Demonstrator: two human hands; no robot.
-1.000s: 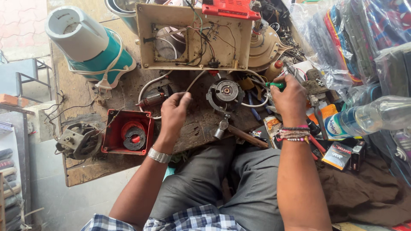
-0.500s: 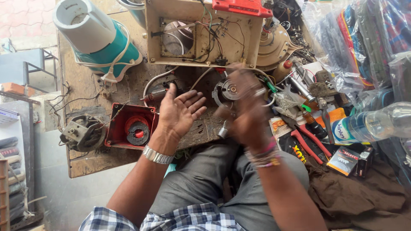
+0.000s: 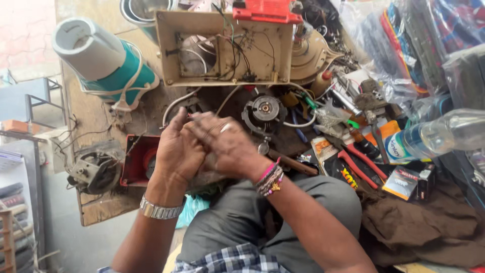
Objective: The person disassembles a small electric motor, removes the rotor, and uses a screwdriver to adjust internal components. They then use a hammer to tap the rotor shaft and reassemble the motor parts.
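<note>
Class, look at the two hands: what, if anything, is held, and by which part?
Cannot be told: the right hand lies across the left hand, hiding anything between them.

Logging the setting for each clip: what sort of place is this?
Most likely a small appliance repair bench. An opened beige appliance casing shows loose wiring, a bare motor lies on the worn wooden worktop, and red-handled pliers lie among scattered tools.

head cam | looks steeply down, close | workbench point(image 3: 96, 121) ahead, lap below | single view
</note>
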